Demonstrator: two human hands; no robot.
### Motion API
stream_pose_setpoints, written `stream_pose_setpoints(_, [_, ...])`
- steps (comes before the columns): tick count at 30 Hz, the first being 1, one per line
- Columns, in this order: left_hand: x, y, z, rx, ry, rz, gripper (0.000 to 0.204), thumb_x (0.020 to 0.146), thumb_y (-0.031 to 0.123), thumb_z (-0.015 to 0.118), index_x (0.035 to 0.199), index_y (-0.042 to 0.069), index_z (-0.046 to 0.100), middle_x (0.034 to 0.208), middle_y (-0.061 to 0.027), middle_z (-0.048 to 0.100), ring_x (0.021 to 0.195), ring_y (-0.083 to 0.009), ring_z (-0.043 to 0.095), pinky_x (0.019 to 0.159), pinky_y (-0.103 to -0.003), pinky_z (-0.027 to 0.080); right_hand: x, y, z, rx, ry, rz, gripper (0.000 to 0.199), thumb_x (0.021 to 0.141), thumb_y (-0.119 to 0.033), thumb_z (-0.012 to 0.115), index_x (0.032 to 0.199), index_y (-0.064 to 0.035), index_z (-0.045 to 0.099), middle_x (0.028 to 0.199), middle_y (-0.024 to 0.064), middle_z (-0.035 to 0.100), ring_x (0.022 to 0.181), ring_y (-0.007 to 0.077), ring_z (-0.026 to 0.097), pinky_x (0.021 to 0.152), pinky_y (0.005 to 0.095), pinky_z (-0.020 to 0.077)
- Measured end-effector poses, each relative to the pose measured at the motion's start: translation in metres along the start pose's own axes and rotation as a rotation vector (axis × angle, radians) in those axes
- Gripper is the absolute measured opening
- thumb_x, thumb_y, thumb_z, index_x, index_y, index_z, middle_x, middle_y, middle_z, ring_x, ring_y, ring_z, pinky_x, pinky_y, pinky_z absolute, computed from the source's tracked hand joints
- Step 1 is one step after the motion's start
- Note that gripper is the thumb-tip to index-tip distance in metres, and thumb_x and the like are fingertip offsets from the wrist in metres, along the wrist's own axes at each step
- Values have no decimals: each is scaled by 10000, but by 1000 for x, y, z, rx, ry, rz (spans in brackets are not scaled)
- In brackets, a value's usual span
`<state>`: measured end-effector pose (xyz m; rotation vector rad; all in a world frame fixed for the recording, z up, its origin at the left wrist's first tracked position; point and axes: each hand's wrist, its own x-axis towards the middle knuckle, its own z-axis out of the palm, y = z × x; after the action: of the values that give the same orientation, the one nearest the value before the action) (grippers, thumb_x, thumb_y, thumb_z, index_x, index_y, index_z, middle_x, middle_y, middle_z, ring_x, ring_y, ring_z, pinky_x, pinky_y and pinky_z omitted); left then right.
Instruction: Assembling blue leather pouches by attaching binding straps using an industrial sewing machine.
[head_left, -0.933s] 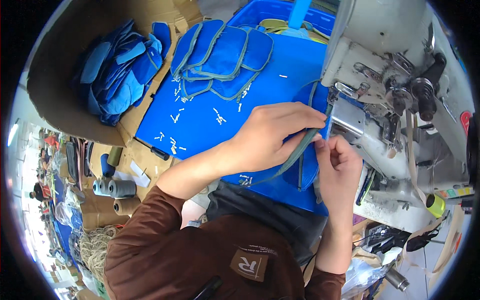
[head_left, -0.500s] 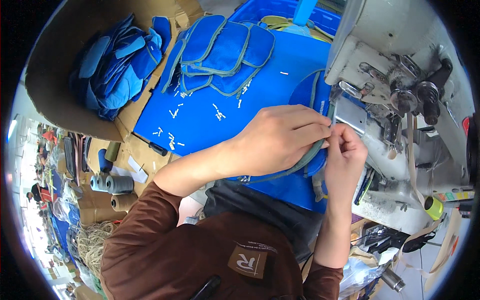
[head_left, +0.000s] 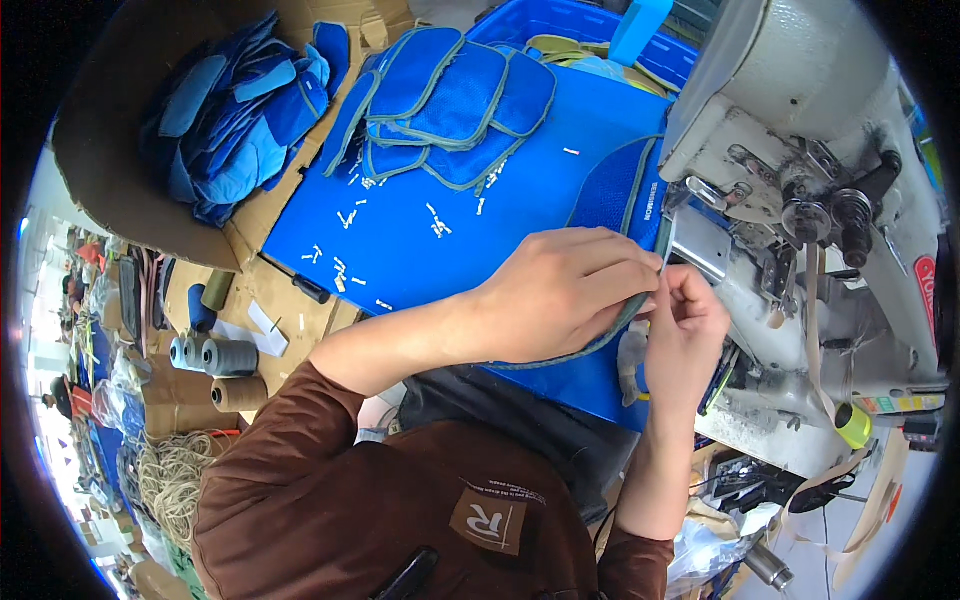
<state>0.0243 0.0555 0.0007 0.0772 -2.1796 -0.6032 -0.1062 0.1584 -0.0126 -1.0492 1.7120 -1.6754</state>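
Note:
A blue fabric piece with a grey-green bound edge lies at the right of the blue tabletop, against the sewing machine's metal plate. My left hand rests over it, fingers closed on its bound edge. Beside those fingertips my right hand makes a pinch with thumb and forefinger. A narrow white strip shows where the two hands meet; what exactly the right fingers grip is hidden.
Several bound blue pieces are stacked at the back, with small white scraps nearby. A cardboard box of blue pieces stands at far left, thread cones below it. The sewing machine rises at right; a blue crate sits behind.
Both hands have shifted slightly toward me and stay together at the edge. More of the blue fabric piece shows above my left hand. The whole view has tilted a little.

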Motion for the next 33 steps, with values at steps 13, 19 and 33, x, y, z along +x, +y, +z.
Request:
stream_pose_setpoints(13, [7,2,-3,57,-22,63,239,735,-46,738,964,2,686,1032,-142,709,897,-319,705,762,-371,575,6,14,2,3,18,-112,90,916,38,627,826,45,622,720,21,676,639,49,640,555,190,465])
stream_pose_setpoints(19, [8,-1,-4,45,-42,36,251,730,-49,732,972,-3,687,1030,-145,710,902,-317,706,751,-369,572,12,6,8,107,20,-70,91,934,9,622,854,45,645,716,31,673,639,67,656,547,197,488])
stream_pose_setpoints(33, [18,-4,-12,-7,-39,-187,196,842,66,738,1027,13,701,1019,-139,726,924,-292,719,775,-330,570,11,18,30,-418,119,-238,151,786,-105,712,717,7,638,591,165,621,533,325,638,527,384,492])
